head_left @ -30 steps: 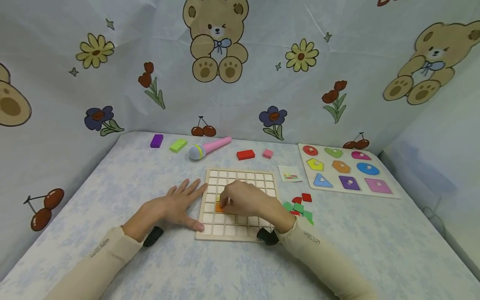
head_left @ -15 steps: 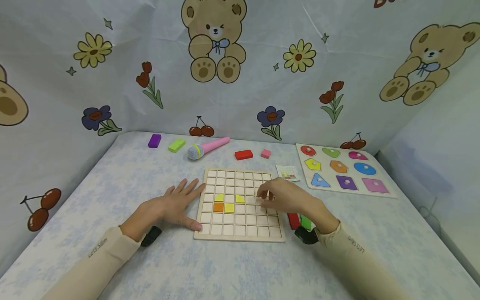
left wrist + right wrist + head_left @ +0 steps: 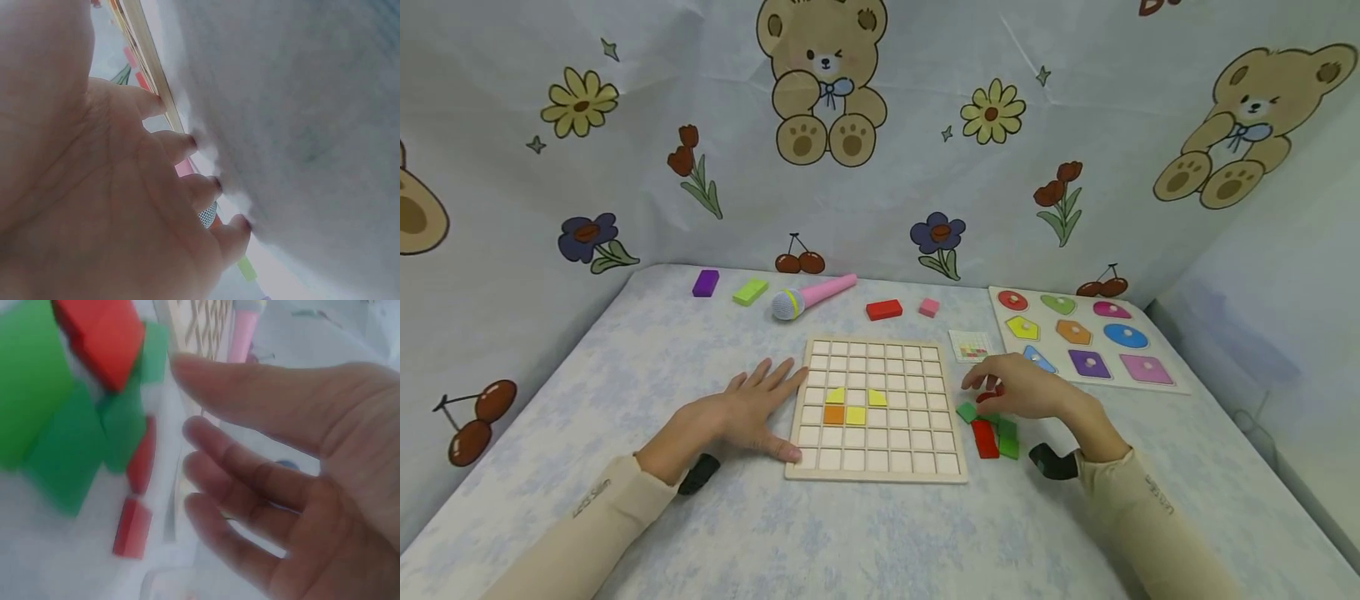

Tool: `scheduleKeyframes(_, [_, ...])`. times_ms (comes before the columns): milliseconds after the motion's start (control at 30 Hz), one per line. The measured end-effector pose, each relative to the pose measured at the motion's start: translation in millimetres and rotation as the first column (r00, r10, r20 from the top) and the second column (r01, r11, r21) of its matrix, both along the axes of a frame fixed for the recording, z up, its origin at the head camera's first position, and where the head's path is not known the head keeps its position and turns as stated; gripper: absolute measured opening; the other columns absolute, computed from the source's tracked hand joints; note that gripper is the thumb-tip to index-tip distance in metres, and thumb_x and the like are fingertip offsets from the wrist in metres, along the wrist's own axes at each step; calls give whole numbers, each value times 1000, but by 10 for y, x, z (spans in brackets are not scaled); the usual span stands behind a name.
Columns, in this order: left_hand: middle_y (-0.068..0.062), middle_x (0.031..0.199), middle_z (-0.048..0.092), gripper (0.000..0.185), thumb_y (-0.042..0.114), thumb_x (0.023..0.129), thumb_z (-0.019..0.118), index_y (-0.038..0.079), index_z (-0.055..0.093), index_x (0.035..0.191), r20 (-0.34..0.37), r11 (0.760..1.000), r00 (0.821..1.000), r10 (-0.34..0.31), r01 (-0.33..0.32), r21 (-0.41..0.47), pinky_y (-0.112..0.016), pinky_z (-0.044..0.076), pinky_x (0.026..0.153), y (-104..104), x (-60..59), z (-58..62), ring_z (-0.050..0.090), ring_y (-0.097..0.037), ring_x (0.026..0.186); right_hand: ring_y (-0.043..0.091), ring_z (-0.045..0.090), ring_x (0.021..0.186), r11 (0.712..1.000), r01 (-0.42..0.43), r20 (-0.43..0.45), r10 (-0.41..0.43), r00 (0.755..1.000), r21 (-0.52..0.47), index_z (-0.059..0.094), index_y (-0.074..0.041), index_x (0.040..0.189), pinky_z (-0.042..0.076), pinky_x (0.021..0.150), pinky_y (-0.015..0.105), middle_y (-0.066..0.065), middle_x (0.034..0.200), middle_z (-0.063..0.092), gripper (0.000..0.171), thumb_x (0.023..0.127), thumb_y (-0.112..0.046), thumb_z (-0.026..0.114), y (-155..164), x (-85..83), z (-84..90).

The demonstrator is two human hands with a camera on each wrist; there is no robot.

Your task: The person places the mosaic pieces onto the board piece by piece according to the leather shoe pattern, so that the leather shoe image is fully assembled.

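Compared with a second ago, the right hand [image 3: 1026,392] has been pulled off the grid board [image 3: 877,408] and is now found over the pile of red and green tiles [image 3: 992,429] just to the right of the board. A second back it was planted on the orange tile [image 3: 834,414]; half a second back it was already past the board's right edge. With the hand gone, four placed tiles can be seen: two yellow triangles [image 3: 837,396] in one row, and the orange tile with a yellow square [image 3: 856,415] beside it in the row below. The left hand [image 3: 741,412] hasn't been moved at all.

As for writing, small grey lettering is printed on both cream sleeves [image 3: 1150,500], but it's too small to be read for sure. A little pattern card [image 3: 970,346] with a coloured grid lies just beyond the board's far right corner.

The right hand is kept open and loose, fingers spread and only slightly bent, nothing held; in the right wrist view the red and green tiles [image 3: 81,394] are seen right past the fingertips [image 3: 194,434], not quite touched as far as can be told. The left hand is laid flat on the table, fingers spread, thumb and fingertips resting against the board's left edge.
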State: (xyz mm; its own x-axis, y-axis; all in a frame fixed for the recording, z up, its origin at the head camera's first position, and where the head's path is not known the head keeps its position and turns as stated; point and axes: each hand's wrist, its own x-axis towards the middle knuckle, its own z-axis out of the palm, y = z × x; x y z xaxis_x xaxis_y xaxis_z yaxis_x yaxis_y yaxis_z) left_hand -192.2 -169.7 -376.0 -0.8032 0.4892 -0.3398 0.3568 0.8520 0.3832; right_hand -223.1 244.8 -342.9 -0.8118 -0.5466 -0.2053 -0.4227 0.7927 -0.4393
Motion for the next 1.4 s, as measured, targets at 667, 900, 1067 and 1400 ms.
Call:
scheduleKeyframes(667, [-18, 169, -1, 126, 70, 74, 74, 12, 6, 163, -5, 1000, 1000, 4, -4, 11, -69, 1, 118, -8, 17, -5, -7, -46, 153, 18, 60, 91, 995, -48, 61, 53, 997, -86, 73, -15, 103, 53, 82, 30, -2, 100, 68, 16, 88, -14, 78, 52, -86, -161])
scheduleKeyframes(900, [-17, 169, -3, 125, 70, 75, 73, 13, 5, 163, -3, 1000, 1000, 1, -1, 1, -69, 1, 118, -2, 15, -8, -7, -46, 153, 15, 57, 81, 995, -72, 47, 75, 996, -72, 67, -14, 97, 51, 73, 24, -3, 86, 63, 15, 88, -10, 77, -9, -60, -155])
scheduleKeyframes(1067, [-17, 169, -2, 125, 71, 75, 74, 14, 6, 163, 1, 1000, 1000, 4, -4, 0, -69, 2, 118, 11, 1, -17, -7, -46, 153, 13, 55, 76, 993, -103, 14, 104, 995, -57, 65, -14, 94, 50, 69, 24, -4, 80, 59, 12, 90, -8, 75, -53, -13, -115])
scheduleKeyframes(1400, [-16, 169, -2, 125, 71, 75, 73, 14, 6, 163, 3, 1000, 1000, 6, -6, -8, -68, 1, 119, 7, 5, -7, -8, -45, 153, 11, 53, 77, 995, -97, -82, 98, 992, 15, 62, -12, 94, 50, 70, 25, -6, 81, 59, 11, 92, -6, 71, -191, 91, 7])
